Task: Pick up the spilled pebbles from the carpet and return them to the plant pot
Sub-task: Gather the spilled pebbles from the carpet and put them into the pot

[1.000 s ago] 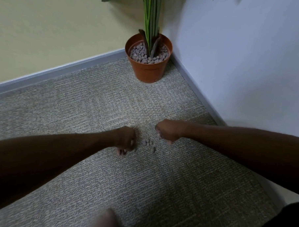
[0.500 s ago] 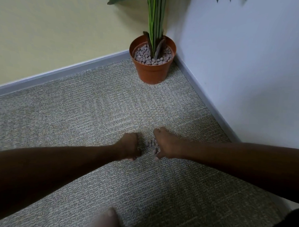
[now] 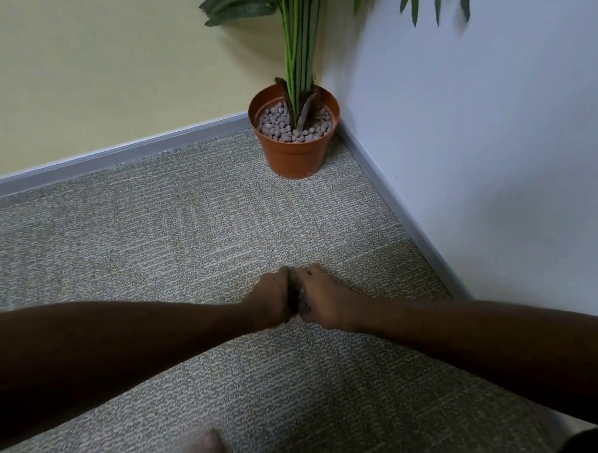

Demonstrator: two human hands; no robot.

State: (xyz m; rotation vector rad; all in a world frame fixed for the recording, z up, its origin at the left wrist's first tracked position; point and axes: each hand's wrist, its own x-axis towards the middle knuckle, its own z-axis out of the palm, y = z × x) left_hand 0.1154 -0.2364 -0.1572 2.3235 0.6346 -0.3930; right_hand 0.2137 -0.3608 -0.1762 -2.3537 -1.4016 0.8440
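Observation:
My left hand [image 3: 270, 298] and my right hand [image 3: 325, 301] are pressed side by side on the grey carpet [image 3: 187, 242], cupped together. A few spilled pebbles [image 3: 296, 296] show in the narrow dark gap between them; most are hidden by the hands. The terracotta plant pot [image 3: 292, 154] stands in the corner beyond them, filled with pale pebbles [image 3: 278, 124] around green stems [image 3: 300, 45].
A grey skirting [image 3: 122, 153] runs along the yellow wall on the left, and another skirting [image 3: 401, 210] along the white wall on the right. A knee [image 3: 209, 445] shows at the bottom edge.
Both hands have slid toward each other across the carpet and closed around the pebbles that lay loose between them. The view has tilted so the pot sits lower.

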